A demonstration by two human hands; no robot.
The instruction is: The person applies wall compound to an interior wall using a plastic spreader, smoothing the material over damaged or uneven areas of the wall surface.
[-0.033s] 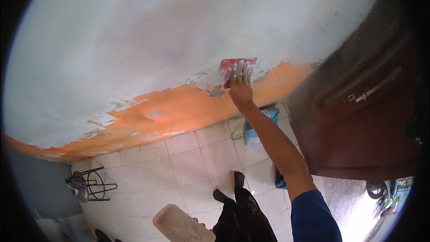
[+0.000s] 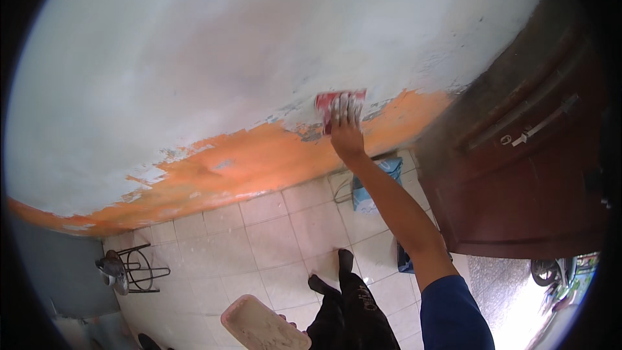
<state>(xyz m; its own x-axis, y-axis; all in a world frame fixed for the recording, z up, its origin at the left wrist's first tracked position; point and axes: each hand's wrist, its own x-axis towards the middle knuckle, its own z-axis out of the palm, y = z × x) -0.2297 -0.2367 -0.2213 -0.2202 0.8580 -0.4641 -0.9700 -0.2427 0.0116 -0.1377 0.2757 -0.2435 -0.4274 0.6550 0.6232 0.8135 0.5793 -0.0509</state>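
Against the wall [image 2: 220, 65], my right hand [image 2: 346, 126] presses a flat red putty spreader [image 2: 324, 100], its fingers laid over the blade. White paste coats those fingers. The wall around it is whitish above, with a ragged band of bare orange paint [image 2: 259, 155] below and grey patches beside the spreader. Low in the view, my left hand [image 2: 291, 324] grips a pale, shallow tray [image 2: 256, 324] with rounded corners and greyish smears. Only a few of its fingertips show at the tray's edge; the rest is hidden.
A dark red door [image 2: 525, 188] with a metal bolt stands at the right. On the tiled floor [image 2: 265, 220] are a blue-and-white bag [image 2: 365, 201] by the wall and a dark metal stool [image 2: 139, 269] at the left. A motorcycle wheel [image 2: 544, 272] shows outside.
My right hand and the spreader have slid slightly down and to the left on the wall. The left hand and the tray have hardly moved.
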